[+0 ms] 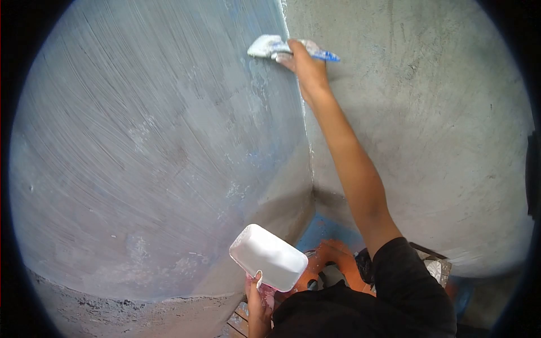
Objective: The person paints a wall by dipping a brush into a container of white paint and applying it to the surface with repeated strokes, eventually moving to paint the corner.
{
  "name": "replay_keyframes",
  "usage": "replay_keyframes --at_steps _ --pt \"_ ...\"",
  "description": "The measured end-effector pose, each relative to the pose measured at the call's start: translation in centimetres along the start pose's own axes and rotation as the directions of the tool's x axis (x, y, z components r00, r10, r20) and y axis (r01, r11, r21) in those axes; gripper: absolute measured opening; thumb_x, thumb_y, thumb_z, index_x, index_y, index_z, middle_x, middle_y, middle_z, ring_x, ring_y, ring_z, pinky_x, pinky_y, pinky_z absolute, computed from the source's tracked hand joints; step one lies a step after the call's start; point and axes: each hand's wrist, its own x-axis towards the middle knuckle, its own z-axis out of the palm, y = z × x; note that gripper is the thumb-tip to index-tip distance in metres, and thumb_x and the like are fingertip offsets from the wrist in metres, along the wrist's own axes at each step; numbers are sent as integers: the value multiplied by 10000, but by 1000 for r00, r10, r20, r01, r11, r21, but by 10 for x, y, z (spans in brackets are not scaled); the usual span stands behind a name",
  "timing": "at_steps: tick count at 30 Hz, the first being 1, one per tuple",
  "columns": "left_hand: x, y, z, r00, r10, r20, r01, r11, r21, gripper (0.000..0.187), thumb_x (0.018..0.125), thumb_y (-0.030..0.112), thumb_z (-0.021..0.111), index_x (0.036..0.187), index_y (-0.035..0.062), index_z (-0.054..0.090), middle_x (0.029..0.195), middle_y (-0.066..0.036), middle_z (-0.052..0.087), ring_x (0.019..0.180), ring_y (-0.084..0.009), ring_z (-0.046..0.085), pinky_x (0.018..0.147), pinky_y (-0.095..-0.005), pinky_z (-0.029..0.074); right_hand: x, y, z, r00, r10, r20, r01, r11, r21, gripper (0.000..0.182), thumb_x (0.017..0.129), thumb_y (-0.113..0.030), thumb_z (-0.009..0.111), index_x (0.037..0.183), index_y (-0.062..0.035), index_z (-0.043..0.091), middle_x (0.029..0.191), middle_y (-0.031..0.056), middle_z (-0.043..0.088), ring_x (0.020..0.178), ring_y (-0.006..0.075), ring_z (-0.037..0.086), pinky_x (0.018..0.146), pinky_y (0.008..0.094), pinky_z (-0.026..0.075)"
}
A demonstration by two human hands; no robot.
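My right hand is closed around the blue handle of a paintbrush, up by the corner where two walls meet. Its bristles are thick with white paint and lie at the left wall, just left of the corner line. White smears mark my fingers. Low in the view, my left hand grips a white plastic tub at its near side, thumb over the rim. White paint shows inside the tub, which is held tilted. Something pink shows beside the left fingers.
Streaky blue-grey coating with pale patches covers the left wall. The right wall is bare grey-green plaster. Below the corner are a blue surface, an orange object and a black plastic bag. Wooden slats show at the bottom.
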Motion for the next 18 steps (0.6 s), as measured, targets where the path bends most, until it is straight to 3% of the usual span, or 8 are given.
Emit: replay_keyframes --at_steps 6,8,11,14,15,16,17,18 --pt "2 -4 -11 999 -21 -27 20 999 -33 486 939 239 619 1341 32 441 1240 -136 583 1128 -280 605 943 -436 520 -95 141 -87 950 204 -235 -183 977 107 299 960 -208 605 1171 -8 534 1126 139 645 1016 226 670 894 357 565" --pt "-2 0 -7 999 -9 -48 9 1000 -12 477 939 227 617 1338 34 440 1234 -134 583 1127 -282 605 936 -441 524 -129 186 -123 903 303 -305 -304 952 47 261 952 -201 600 1140 -26 553 1118 123 641 997 223 671 865 360 576" --pt "-2 0 -8 997 -14 -71 15 1000 13 477 939 229 616 1335 30 439 1236 -136 583 1127 -286 604 936 -446 523 -138 192 -141 849 365 -383 -456 871 -180 238 912 -183 602 1058 5 601 985 116 675 864 165 672 762 304 555" --pt "0 -1 -16 998 -56 -34 55 997 -47 569 904 148 646 1407 67 392 1251 -115 562 1124 -274 589 881 -457 531 -79 165 -119 990 40 -136 -109 825 -555 212 885 -202 599 899 2 656 809 113 705 752 180 677 685 345 531" --pt "-1 -1 -15 999 -47 -27 46 998 -48 567 904 150 647 1405 70 394 1250 -114 562 1122 -274 589 882 -459 530 -61 125 -88 995 20 -93 -64 864 -500 221 874 -202 602 855 7 671 763 126 702 726 199 676 679 367 530" --pt "-2 0 -14 999 -39 -19 37 998 -51 565 904 152 649 1402 73 395 1248 -113 562 1121 -274 589 883 -461 529 -45 90 -56 983 -137 -120 59 862 -504 220 869 -197 602 816 -3 691 729 117 700 691 208 672 665 369 530" --pt "-3 0 -13 999 -30 -12 30 998 -54 563 903 154 650 1400 75 397 1246 -113 563 1120 -274 589 884 -463 528 -18 68 -36 989 -129 -68 85 889 -450 212 859 -194 609 796 -7 684 703 87 690 683 179 667 653 347 530" --pt "-5 0 -10 1000 -20 -17 19 999 -36 534 917 182 638 1383 59 409 1242 -119 571 1119 -280 596 900 -459 527 -9 31 -13 997 -67 -22 56 939 -339 203 885 -175 601 918 20 647 820 103 689 752 187 679 706 318 553"
